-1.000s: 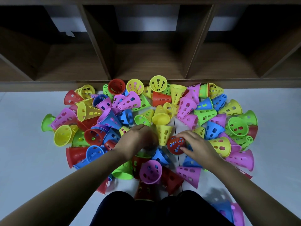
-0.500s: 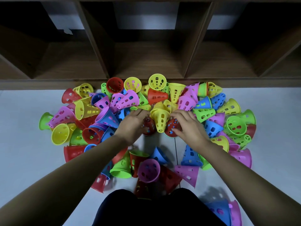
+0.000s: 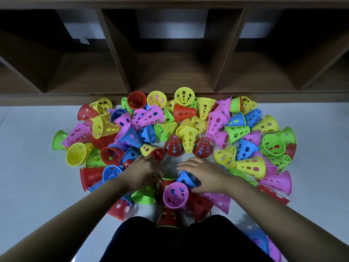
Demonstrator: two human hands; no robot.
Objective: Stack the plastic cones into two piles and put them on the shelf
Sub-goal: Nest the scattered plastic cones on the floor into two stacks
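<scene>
Spread over the pale floor [image 3: 28,167] just in front of the wooden shelf [image 3: 56,98], at 12 o'clock from the dark-clad knees [image 3: 136,235]: a loose heap of plastic cones [image 3: 151,114] in red, yellow, green, blue and pink, most tipped on their sides; out at the heap's 9 o'clock edge, a green cone [image 3: 58,138] on its side; near the heap's middle, two standing upright on their wide ends, the left red cone [image 3: 173,146] and the right red cone [image 3: 203,147], with a yellow cone [image 3: 188,138] propped between them; at 6 o'clock of that trio, a small bare patch of floor; left hand [image 3: 143,171] at 7 o'clock of the patch, palm down, fingers curled downward and close together, tips at the green rim [image 3: 167,178] of a cone nested in a red one; impossible to tell whether pinching that rim or only touching it; right hand [image 3: 204,173] at 5 o'clock of the patch, laid over a blue cone [image 3: 186,178] lying on its side, fingers together and stretched across its top towards 9 o'clock, thumb tucked under its wide end, so clamped around it; touching the blue cone at 6 o'clock, a pink cone [image 3: 175,194] with its open mouth turned upward.
</scene>
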